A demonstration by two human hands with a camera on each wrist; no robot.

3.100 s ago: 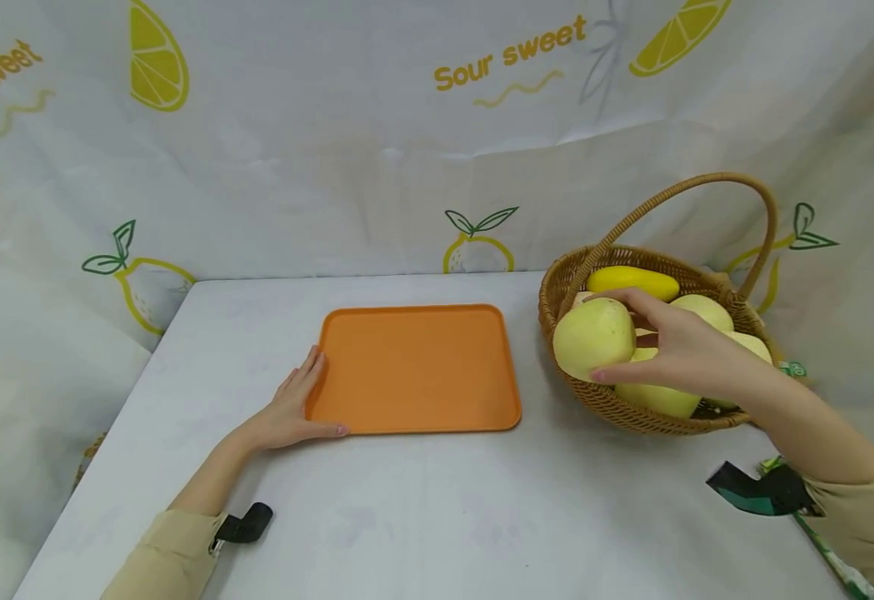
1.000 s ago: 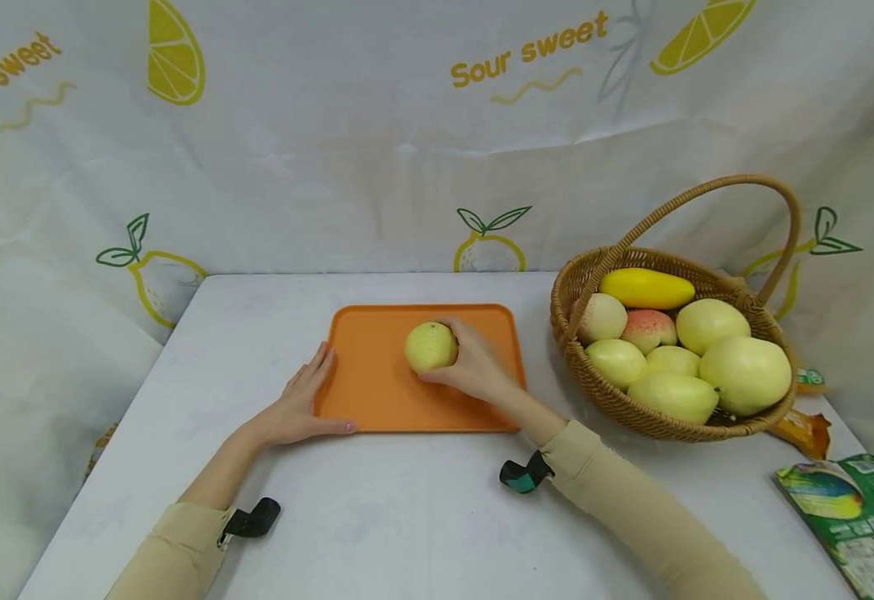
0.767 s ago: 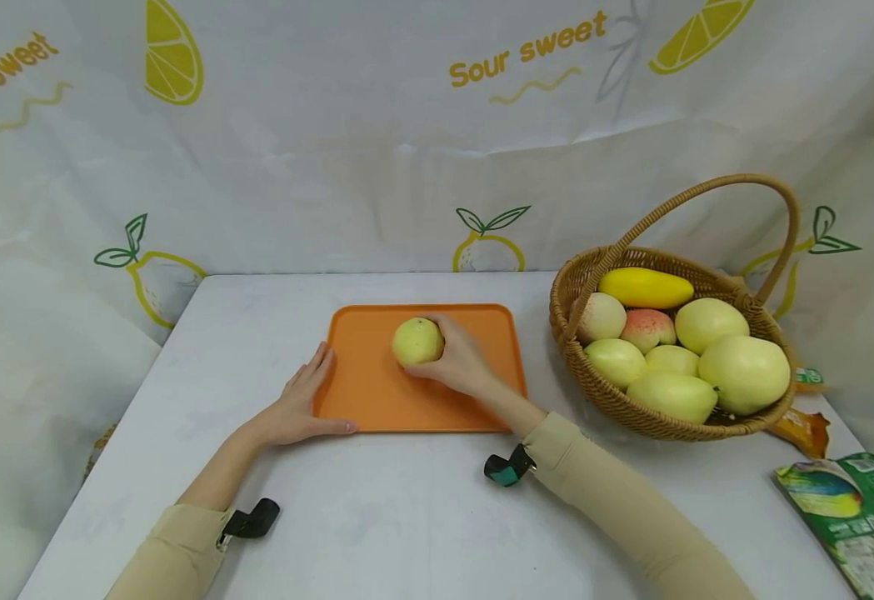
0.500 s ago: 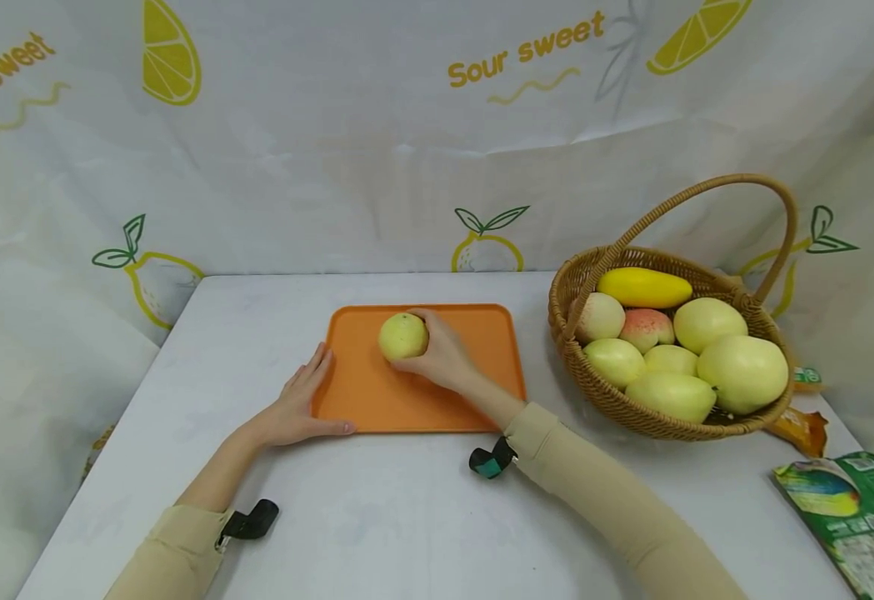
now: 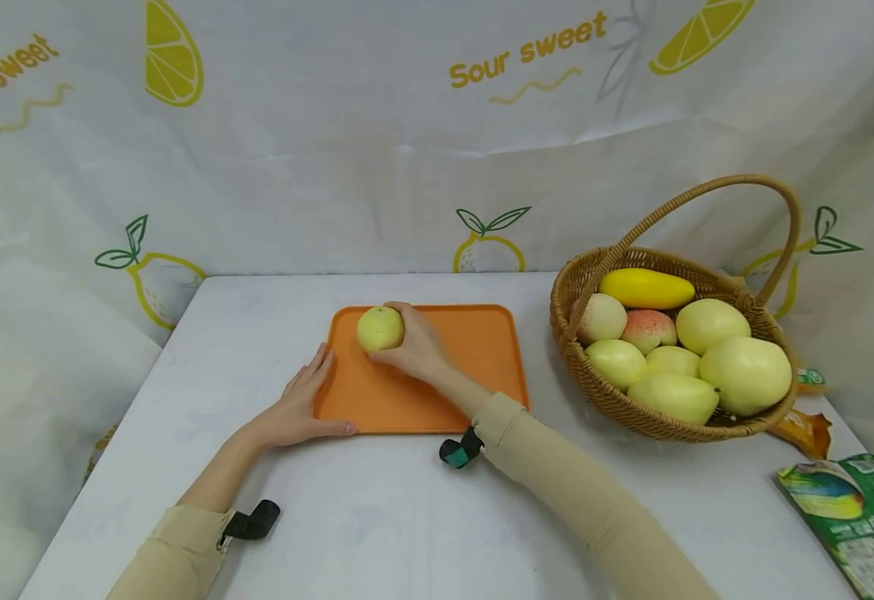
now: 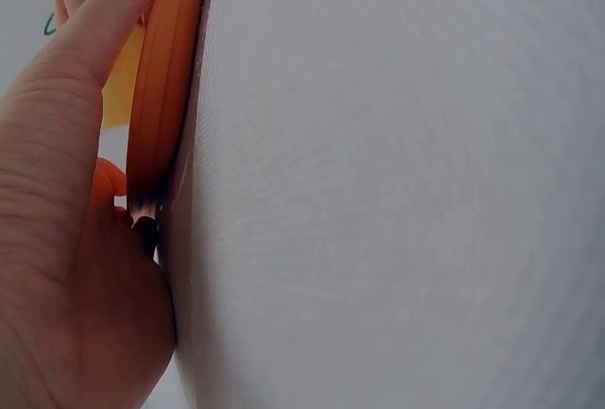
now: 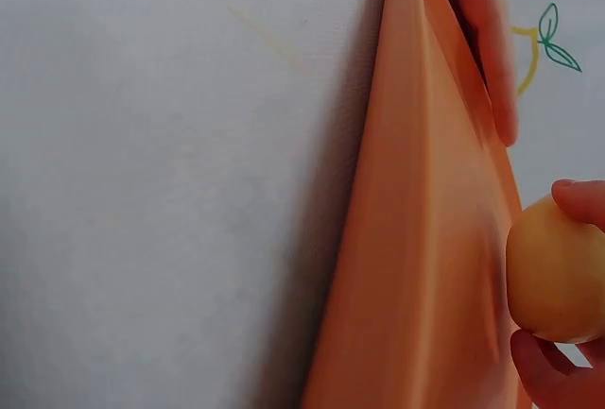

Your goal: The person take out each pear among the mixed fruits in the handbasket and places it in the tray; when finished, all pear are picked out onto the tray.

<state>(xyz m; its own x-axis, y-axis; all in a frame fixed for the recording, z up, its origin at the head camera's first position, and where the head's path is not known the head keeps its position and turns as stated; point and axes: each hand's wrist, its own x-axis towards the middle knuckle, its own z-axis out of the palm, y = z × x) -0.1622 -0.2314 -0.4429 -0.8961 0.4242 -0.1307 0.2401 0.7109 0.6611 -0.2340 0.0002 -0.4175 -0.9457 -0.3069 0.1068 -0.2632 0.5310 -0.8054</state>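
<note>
A pale yellow round fruit (image 5: 379, 329) is gripped between the thumb and fingers of my right hand (image 5: 416, 348), over the left part of an orange tray (image 5: 437, 396). My left hand (image 5: 292, 415) touches the tray's near left corner, fingers spread along the left edge and thumb at the front edge. In the left wrist view my left hand (image 6: 66, 192) lies against the tray's side (image 6: 168, 78). The right wrist view shows the fruit (image 7: 556, 272) between my right fingers (image 7: 562, 385), beside the tray surface (image 7: 397, 239). Whether the fruit touches the tray, I cannot tell.
A wicker basket (image 5: 609, 408) with a tall handle stands at the right, holding a yellow elongated fruit (image 5: 646, 288), a reddish one (image 5: 648, 328) and several pale ones. Beyond it lie an orange packet (image 5: 807, 429) and a green bag (image 5: 852, 508). Behind the table hangs a printed curtain (image 5: 294, 167).
My right hand took the fruit from the basket area to the tray, then moved left over it, still gripping it. My left hand has stayed at the tray corner.
</note>
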